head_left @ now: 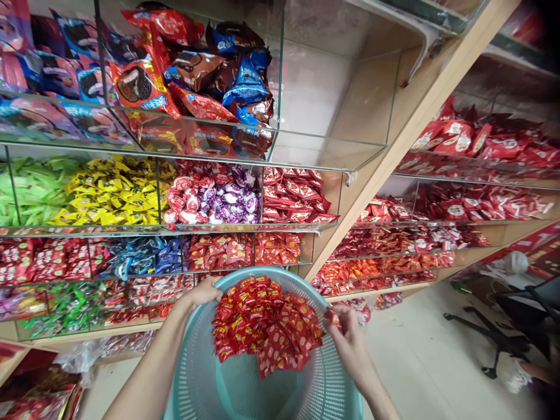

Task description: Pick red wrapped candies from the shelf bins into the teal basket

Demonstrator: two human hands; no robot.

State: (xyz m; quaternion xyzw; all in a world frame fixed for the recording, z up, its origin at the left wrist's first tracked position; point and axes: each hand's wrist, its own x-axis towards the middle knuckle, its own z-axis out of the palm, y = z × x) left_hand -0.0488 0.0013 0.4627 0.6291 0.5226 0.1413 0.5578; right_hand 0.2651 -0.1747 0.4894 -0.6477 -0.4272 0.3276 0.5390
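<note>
A teal plastic basket (186,373) with perforated walls sits at bottom centre, holding a heap of red-wrapped candies (262,321) toward its far side. My left hand (203,294) is closed on the basket's far left rim. At the right rim is my right hand (345,326), its fingers pinched round a small red candy packet (333,318). Part of the basket's bottom shows below the heap.
Glass-fronted shelves (306,157) stand ahead, with yellow (118,192), green, purple and red candies and wrapped cookies (144,87). A slanting wooden post (376,181) divides them. At right are a chair base (485,335) and a person's shoe (514,373).
</note>
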